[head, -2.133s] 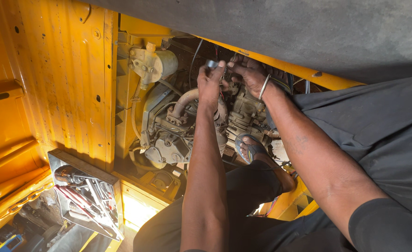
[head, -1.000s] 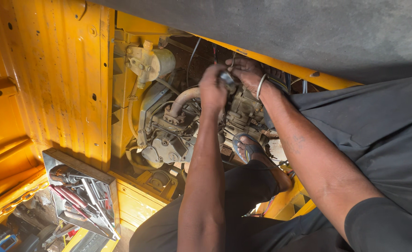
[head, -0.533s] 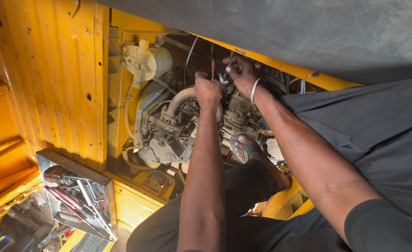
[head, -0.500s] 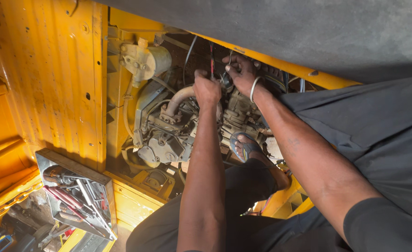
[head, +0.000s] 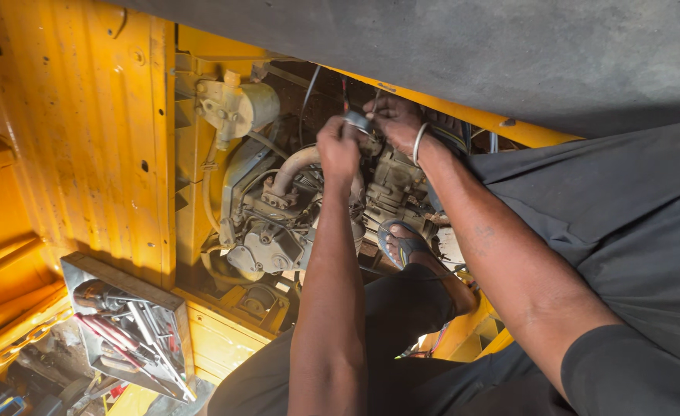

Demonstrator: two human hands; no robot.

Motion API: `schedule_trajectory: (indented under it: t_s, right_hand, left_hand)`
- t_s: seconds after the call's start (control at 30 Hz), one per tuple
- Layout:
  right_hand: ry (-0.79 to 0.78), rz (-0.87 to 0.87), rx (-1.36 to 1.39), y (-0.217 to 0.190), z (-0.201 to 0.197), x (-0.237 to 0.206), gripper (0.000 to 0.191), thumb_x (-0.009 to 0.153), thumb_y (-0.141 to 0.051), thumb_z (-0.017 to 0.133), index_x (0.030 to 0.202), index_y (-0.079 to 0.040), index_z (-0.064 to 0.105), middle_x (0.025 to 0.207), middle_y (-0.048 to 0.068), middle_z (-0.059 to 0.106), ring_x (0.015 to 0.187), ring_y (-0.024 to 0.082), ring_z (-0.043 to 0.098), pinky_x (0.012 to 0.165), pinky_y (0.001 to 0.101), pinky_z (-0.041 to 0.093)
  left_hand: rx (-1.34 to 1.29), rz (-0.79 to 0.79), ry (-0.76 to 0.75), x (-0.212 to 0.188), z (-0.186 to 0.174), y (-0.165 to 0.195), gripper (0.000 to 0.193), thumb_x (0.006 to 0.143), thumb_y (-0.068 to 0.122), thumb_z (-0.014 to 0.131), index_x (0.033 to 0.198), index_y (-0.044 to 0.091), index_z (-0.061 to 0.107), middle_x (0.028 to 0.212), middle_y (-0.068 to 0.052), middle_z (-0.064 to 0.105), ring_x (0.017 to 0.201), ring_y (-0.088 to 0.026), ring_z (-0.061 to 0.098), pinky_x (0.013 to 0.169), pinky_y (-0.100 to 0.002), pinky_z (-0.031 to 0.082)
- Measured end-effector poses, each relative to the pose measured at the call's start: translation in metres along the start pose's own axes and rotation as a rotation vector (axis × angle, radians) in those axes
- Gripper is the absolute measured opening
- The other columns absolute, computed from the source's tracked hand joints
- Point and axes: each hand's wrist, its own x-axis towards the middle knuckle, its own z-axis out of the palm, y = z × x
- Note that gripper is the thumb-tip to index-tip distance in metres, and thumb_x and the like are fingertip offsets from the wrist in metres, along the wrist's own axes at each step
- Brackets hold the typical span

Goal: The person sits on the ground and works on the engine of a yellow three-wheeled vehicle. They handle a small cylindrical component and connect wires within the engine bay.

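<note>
Metal part: (head: pixel 358 121) small, grey, above the engine (head: pixel 309 208), pinched between both hands.
Left hand: (head: pixel 338 149) fingers clenched on its lower end.
Right hand: (head: pixel 395 117) gripping from the right.
Change: hands sit slightly higher than a second ago.

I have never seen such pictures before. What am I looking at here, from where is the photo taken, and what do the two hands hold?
The picture comes from a camera worn on a person's head, looking down at that person's own arms. There is no robot. Both bare hands reach into the engine of a yellow vehicle, whose painted body panel fills the left side. The left hand and the right hand, which wears a metal bangle, meet over a small grey metal part at the top of the engine; both seem to grip it, but what it is cannot be told. A curved pale hose runs just beside the left hand. Below, the person's foot in a sandal rests near the engine. At lower left, an open metal tray holds hand tools.
</note>
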Motion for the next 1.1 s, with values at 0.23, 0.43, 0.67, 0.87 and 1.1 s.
schedule_trajectory:
  t_s: [0.23, 0.43, 0.67, 0.87, 1.1]
  right_hand:
    - [-0.233, -0.076, 0.179, -0.004, 0.002, -0.016, 0.025, 0.103, -0.012, 0.066, 0.127, -0.014, 0.072, 0.101, -0.003, 0.066, 0.083, 0.002, 0.058, 0.067, 0.0198, 0.054]
    - [-0.188, -0.045, -0.093, -0.002, 0.006, -0.016, 0.026, 0.092, -0.012, 0.074, 0.118, -0.012, 0.069, 0.108, 0.0, 0.071, 0.097, 0.01, 0.065, 0.085, 0.0259, 0.054]
    - [-0.067, -0.105, -0.389, 0.011, -0.003, -0.019, 0.037, 0.101, -0.041, 0.065, 0.095, -0.005, 0.07, 0.099, 0.006, 0.065, 0.093, 0.019, 0.061, 0.086, 0.037, 0.049]
    - [-0.048, 0.042, 0.076, 0.003, -0.012, -0.025, 0.039, 0.108, -0.044, 0.061, 0.103, -0.008, 0.073, 0.1, 0.005, 0.067, 0.095, 0.015, 0.061, 0.09, 0.0327, 0.05]
    - [-0.167, -0.128, 0.151, -0.009, 0.0, -0.022, 0.041, 0.091, -0.034, 0.076, 0.124, -0.011, 0.071, 0.11, -0.001, 0.07, 0.092, 0.008, 0.06, 0.08, 0.0256, 0.05]
  left_hand:
    - [-0.16, -0.425, 0.135, 0.027, 0.001, 0.008, 0.014, 0.084, 0.003, 0.063, 0.09, -0.007, 0.07, 0.072, -0.008, 0.066, 0.055, -0.015, 0.056, 0.05, -0.033, 0.044]
    - [-0.157, -0.504, 0.02, 0.023, -0.005, 0.018, 0.019, 0.084, 0.007, 0.061, 0.096, -0.006, 0.07, 0.071, -0.01, 0.062, 0.055, -0.017, 0.051, 0.048, -0.036, 0.036]
    - [-0.201, -0.113, -0.072, 0.009, -0.011, 0.008, 0.022, 0.081, 0.001, 0.072, 0.103, -0.002, 0.073, 0.089, -0.004, 0.073, 0.078, -0.011, 0.064, 0.07, -0.025, 0.051]
    - [0.224, 0.325, -0.005, -0.003, -0.004, 0.001, 0.018, 0.086, 0.003, 0.069, 0.102, 0.001, 0.075, 0.096, -0.019, 0.077, 0.089, -0.03, 0.074, 0.082, -0.035, 0.055]
    - [0.42, 0.141, -0.019, -0.006, -0.007, 0.006, 0.015, 0.087, 0.014, 0.075, 0.097, 0.002, 0.074, 0.097, -0.019, 0.075, 0.093, -0.037, 0.072, 0.081, -0.042, 0.055]
